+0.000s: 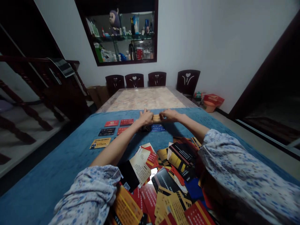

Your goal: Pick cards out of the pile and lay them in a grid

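One gold card (pixel 156 118) touches the left hand (pixel 146 117) and right hand (pixel 169 115), fingers bent; whether they grip can't be told.

A pale, plain wall (pixel 180 37) rises behind the desk (pixel 147 97), whose far half shows a mottled beige top and whose near half lies under a blue cloth (pixel 58 178). Set into the wall, a dark-framed niche (pixel 126 64) has a glass shelf (pixel 127 38) with a purple plush toy (pixel 114 22) and bottles. Four dark chairs (pixel 162 79) stand beyond the desk. A reddish-brown wooden railing (pixel 23 59) runs along the left, near cardboard boxes (pixel 100 96). At right, light flooring (pixel 217 120) leads to a dark doorway (pixel 276 78). The light is dim.
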A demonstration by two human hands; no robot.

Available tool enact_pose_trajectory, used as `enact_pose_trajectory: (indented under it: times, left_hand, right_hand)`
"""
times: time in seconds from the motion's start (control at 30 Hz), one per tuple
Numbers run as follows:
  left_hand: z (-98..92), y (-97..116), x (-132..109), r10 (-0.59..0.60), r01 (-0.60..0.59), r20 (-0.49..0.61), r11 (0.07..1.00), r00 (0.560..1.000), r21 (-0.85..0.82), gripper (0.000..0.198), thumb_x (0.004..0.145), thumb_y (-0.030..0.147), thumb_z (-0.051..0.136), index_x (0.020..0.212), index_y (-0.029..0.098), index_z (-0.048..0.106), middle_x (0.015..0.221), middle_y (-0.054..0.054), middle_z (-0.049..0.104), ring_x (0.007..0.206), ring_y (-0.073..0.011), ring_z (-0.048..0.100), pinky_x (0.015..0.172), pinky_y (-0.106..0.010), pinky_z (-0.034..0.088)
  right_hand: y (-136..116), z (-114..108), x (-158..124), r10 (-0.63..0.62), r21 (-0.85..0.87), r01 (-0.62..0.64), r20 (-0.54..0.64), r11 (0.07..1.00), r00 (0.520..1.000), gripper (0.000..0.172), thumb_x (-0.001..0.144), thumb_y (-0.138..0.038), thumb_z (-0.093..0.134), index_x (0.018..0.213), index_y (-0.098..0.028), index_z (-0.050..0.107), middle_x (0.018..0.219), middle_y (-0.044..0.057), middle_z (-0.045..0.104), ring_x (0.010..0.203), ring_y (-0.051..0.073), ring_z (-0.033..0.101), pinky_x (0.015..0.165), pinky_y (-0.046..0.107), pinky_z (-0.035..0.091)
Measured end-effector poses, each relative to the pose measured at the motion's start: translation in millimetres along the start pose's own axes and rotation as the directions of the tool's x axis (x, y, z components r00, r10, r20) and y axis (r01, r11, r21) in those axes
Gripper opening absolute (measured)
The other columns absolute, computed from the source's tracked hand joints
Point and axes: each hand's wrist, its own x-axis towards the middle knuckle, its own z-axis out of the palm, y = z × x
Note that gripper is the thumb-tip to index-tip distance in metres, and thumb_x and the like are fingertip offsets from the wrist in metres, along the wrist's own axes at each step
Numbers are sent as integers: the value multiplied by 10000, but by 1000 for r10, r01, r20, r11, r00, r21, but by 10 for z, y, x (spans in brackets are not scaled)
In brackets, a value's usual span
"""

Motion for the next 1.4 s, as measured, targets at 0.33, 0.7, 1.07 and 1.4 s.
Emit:
enact_pose_trajectory:
  times: [0.33, 0.7, 1.07, 1.4]
  left_hand:
    - [105, -8, 72, 25, -27, 81, 1000, 996, 16, 230, 768, 155, 556, 964, 168, 676, 1173, -150, 627, 1234, -350, 379, 973, -582, 363]
    - [144, -33, 137, 16, -19, 136, 1000, 991, 23, 256, 728, 163, 569, 954, 195, 686, 1200, -143, 595, 1223, -348, 381, 969, -576, 382]
    - [93, 18, 111, 48, -55, 160, 998, 986, 39, 267, 710, 110, 554, 943, 159, 676, 1198, -168, 580, 1240, -348, 379, 980, -566, 372]
    - [103, -35, 5, 66, -77, 91, 991, 994, 114, 369, 794, 108, 502, 1144, 159, 605, 1330, -168, 548, 1360, -324, 312, 1013, -552, 352]
  right_hand:
    - [40, 148, 201, -24, 14, 23, 69, 1000, 997, 287, 831, -335, 632, 1081, -210, 696, 1119, 89, 703, 1060, 241, 612, 843, 274, 437]
    - [31, 164, 240, -20, 62, 14, 90, 998, 996, 417, 801, -283, 633, 1204, -176, 663, 1087, 89, 732, 954, 213, 661, 740, 236, 448]
    - [17, 163, 294, -22, 73, 13, 128, 997, 992, 342, 799, -256, 617, 1117, -189, 722, 1089, 73, 732, 955, 201, 660, 732, 226, 459]
    - [-19, 159, 209, 8, 59, -14, 91, 998, 996, 435, 855, -261, 573, 1270, -144, 631, 1122, 125, 715, 971, 215, 656, 764, 242, 457]
